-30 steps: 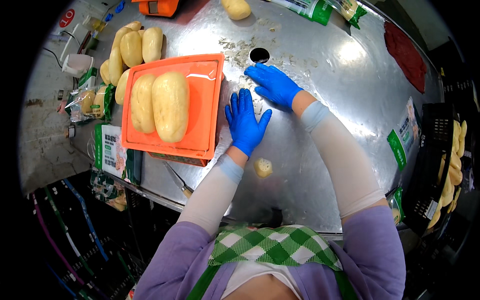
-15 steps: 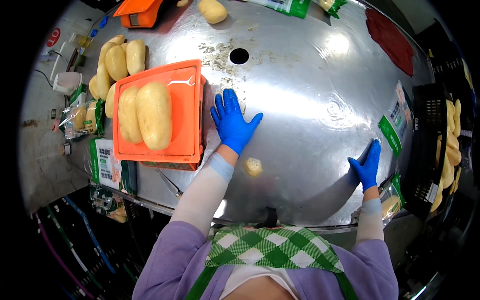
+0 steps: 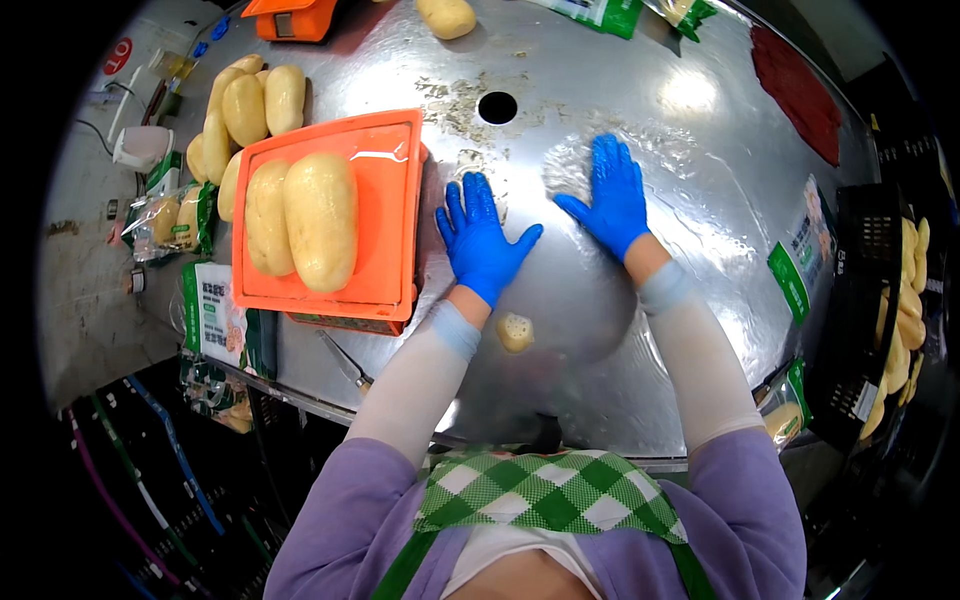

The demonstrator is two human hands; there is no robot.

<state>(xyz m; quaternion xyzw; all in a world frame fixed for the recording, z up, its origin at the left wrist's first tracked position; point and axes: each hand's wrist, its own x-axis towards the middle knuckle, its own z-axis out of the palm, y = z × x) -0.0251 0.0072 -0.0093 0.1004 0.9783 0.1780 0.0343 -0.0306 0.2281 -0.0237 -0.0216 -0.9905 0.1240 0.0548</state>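
Observation:
Both hands wear blue gloves and lie flat on a shiny steel table (image 3: 690, 130). My left hand (image 3: 480, 235) rests palm down with fingers spread, just right of an orange tray (image 3: 385, 160). On that tray lie two large pale peeled roots (image 3: 300, 218) side by side. My right hand (image 3: 612, 195) is also flat and spread, a little farther out, below a round hole (image 3: 497, 107) in the tabletop. Neither hand holds anything. A small pale slice (image 3: 515, 331) lies on the table beside my left forearm.
A heap of several pale roots (image 3: 245, 105) sits left of the tray. Another root (image 3: 447, 15) and an orange box (image 3: 292, 18) lie at the far edge. Green-and-white packets (image 3: 212, 315) hang at the left edge. A black crate (image 3: 880, 310) with yellowish pieces stands right.
My right hand went from the hole out to the table's right edge and has come back to the middle, flat on the steel. The left hand stayed beside the tray.

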